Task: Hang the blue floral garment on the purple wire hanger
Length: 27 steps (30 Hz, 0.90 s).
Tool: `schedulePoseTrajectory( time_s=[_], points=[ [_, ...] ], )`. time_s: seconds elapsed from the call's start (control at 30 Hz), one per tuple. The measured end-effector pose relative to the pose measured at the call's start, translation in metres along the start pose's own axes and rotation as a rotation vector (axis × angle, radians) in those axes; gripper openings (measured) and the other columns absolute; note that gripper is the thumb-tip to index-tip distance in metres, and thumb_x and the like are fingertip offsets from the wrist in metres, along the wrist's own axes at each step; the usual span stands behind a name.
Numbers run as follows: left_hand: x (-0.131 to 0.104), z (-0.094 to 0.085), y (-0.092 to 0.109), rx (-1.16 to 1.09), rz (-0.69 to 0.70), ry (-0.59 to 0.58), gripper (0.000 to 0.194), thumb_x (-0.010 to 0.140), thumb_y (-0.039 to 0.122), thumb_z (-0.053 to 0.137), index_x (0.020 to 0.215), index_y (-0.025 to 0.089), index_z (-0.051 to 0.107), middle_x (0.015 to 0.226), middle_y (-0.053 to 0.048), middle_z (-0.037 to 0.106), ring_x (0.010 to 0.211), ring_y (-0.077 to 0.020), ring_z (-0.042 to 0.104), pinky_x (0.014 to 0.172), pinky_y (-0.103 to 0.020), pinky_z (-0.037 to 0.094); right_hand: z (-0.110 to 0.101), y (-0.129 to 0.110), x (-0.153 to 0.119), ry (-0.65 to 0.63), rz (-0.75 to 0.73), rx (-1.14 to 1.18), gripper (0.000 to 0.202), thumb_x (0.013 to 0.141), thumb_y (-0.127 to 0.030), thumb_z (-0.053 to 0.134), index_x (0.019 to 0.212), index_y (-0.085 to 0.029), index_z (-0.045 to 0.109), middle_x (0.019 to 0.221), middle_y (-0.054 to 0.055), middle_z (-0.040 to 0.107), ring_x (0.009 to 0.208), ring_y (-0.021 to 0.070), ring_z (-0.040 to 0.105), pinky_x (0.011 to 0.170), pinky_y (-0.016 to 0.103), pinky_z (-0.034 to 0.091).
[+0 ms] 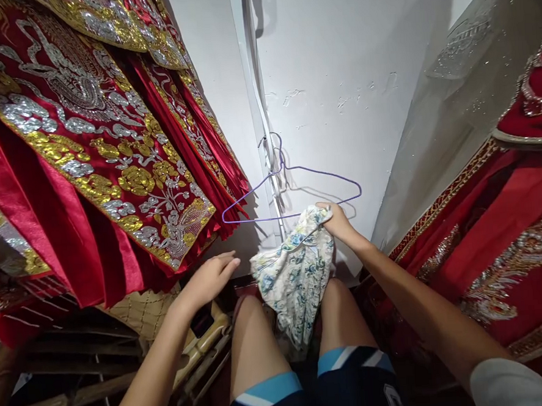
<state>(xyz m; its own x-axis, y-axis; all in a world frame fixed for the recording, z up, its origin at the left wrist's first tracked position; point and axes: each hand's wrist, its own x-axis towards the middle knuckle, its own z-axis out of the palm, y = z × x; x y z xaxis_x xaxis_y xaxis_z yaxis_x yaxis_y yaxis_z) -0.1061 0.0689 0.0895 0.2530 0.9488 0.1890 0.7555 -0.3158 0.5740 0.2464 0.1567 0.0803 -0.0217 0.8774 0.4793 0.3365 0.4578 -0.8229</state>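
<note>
Head view: the right hand point(336, 219) pinches the top edge of the floral cloth point(298, 275), which hangs just below the purple hanger point(327, 172). The left hand point(215, 272), fingers slightly apart and holding nothing, is near the cloth's left side.

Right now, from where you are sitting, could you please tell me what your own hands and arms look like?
The left hand and right hand wear no gloves, and no ring, watch or bracelet shows. Both forearms are uncovered. A pale, whitish-grey short sleeve shows at the right elbow; the left sleeve is out of view.
</note>
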Motion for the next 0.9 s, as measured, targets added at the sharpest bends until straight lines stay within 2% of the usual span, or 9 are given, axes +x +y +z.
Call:
schedulePoseTrajectory(
  time_s=[0.07,0.23,0.3,0.37,0.5,0.6,0.7,0.8,0.9],
  points=[
    [-0.003,0.019,0.012,-0.154,0.012,-0.03,0.03,0.088,0.047,0.061,0.103,0.024,0.072,0.124,-0.011,0.071,0.124,-0.0333,0.061,0.11,-0.044,0.042,-0.009,-0.009,-0.007,-0.02,-0.005,-0.006,0.015,0.064,-0.026,0.049,0.055,-0.022,0.039,0.056,-0.005,0.036,0.061,0.0121,0.033,0.055,0.025,0.024],
    [0.018,0.093,0.035,-0.33,0.103,-0.029,0.073,0.081,0.043,0.071,0.146,0.021,0.044,0.153,-0.016,0.047,0.142,-0.034,0.043,0.117,-0.046,0.031,-0.013,-0.031,-0.019,-0.084,0.008,0.037,0.015,0.065,-0.027,0.049,0.055,-0.022,0.039,0.058,-0.004,0.037,0.06,0.0122,0.033,0.056,0.026,0.027],
    [0.032,0.122,0.04,-0.311,0.15,-0.049,0.069,0.085,0.043,0.067,0.144,0.019,0.043,0.152,-0.016,0.047,0.14,-0.0319,0.043,0.116,-0.043,0.031,-0.014,-0.036,-0.022,-0.1,0.024,0.06,0.015,0.066,-0.027,0.049,0.055,-0.022,0.04,0.058,-0.004,0.038,0.06,0.0122,0.034,0.055,0.026,0.028],
    [0.042,0.146,0.044,-0.25,0.192,-0.139,0.044,0.09,0.038,0.058,0.129,0.019,0.055,0.134,-0.013,0.062,0.124,-0.0281,0.056,0.107,-0.038,0.04,-0.017,-0.039,-0.024,-0.104,0.045,0.064,0.014,0.066,-0.027,0.049,0.055,-0.022,0.041,0.058,-0.004,0.039,0.059,0.0122,0.035,0.055,0.026,0.028],
    [0.039,0.169,0.035,-0.117,0.178,-0.295,0.019,0.084,0.018,0.048,0.094,0.018,0.064,0.096,-0.007,0.071,0.09,-0.0237,0.064,0.086,-0.032,0.047,-0.028,-0.042,-0.023,-0.081,0.043,-0.026,0.012,0.065,-0.026,0.048,0.055,-0.021,0.043,0.057,-0.004,0.039,0.059,0.0123,0.036,0.055,0.025,0.028],
    [0.025,0.157,0.011,-0.04,0.092,-0.322,0.015,0.074,0.015,0.051,0.082,0.017,0.064,0.083,-0.006,0.07,0.079,-0.0245,0.064,0.076,-0.032,0.047,-0.035,-0.039,-0.023,-0.042,0.017,-0.144,0.01,0.063,-0.025,0.046,0.055,-0.021,0.042,0.055,-0.004,0.038,0.059,0.0123,0.035,0.054,0.025,0.027],
    [0.015,0.12,-0.011,0.043,0.038,-0.303,0.011,0.071,0.022,0.059,0.078,0.017,0.065,0.085,-0.008,0.072,0.083,-0.0293,0.066,0.08,-0.036,0.048,-0.038,-0.035,-0.022,-0.041,-0.014,-0.203,0.008,0.062,-0.024,0.045,0.055,-0.021,0.043,0.054,-0.003,0.041,0.059,0.0126,0.037,0.054,0.025,0.028],
    [0.016,0.07,-0.017,0.151,0.054,-0.113,0.02,0.072,0.033,0.065,0.084,0.017,0.069,0.109,-0.016,0.072,0.107,-0.0366,0.063,0.097,-0.045,0.045,-0.038,-0.033,-0.02,-0.02,-0.02,-0.236,0.01,0.063,-0.024,0.045,0.054,-0.021,0.044,0.053,-0.003,0.042,0.059,0.0128,0.037,0.054,0.025,0.028],
    [0.024,0.021,-0.007,0.148,0.128,0.129,0.016,0.072,0.027,0.059,0.082,0.019,0.069,0.113,-0.014,0.072,0.108,-0.0315,0.064,0.1,-0.04,0.046,-0.04,-0.036,-0.018,0.025,0.008,-0.259,0.014,0.066,-0.025,0.048,0.054,-0.02,0.044,0.053,-0.002,0.042,0.059,0.0128,0.035,0.054,0.026,0.027]
  ],
)
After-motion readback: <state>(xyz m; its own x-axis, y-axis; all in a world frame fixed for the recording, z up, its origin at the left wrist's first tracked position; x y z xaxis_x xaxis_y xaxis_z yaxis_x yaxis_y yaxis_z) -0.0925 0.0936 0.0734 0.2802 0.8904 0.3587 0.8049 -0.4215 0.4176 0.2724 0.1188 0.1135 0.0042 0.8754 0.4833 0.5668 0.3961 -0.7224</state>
